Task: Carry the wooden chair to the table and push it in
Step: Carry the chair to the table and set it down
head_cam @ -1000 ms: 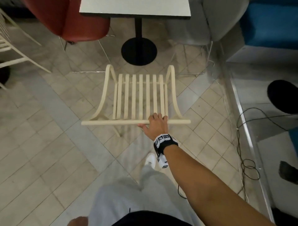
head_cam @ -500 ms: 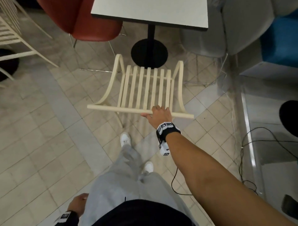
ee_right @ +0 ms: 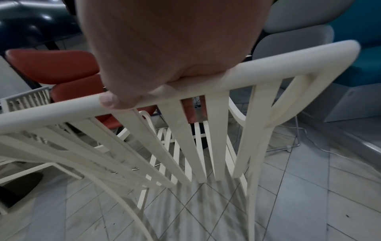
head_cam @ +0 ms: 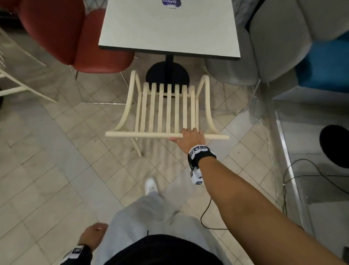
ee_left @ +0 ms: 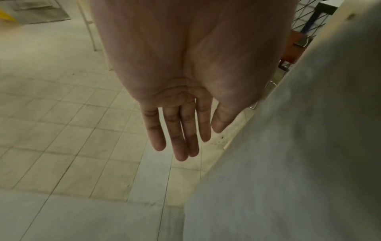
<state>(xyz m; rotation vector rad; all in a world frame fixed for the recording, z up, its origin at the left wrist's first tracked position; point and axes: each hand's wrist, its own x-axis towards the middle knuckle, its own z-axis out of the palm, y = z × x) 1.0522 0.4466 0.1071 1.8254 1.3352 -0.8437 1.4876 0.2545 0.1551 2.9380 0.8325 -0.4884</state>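
Head view: right hand (head_cam: 190, 140) grips the wooden chair (head_cam: 166, 113); left hand (ee_left: 181, 114) fingers relaxed; table (head_cam: 170, 28) sticker unreadable.

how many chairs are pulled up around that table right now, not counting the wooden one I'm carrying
2: a red chair at the table's left side and a grey chair at its right. The far side is out of view.

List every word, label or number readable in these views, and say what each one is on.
"Claya", or close to it: white letters on a purple sticker at the far edge of the table, cut by the frame and blurred, so uncertain.
Wrist bands: black-and-white square marker patterns only, no words.
Nothing else is readable.
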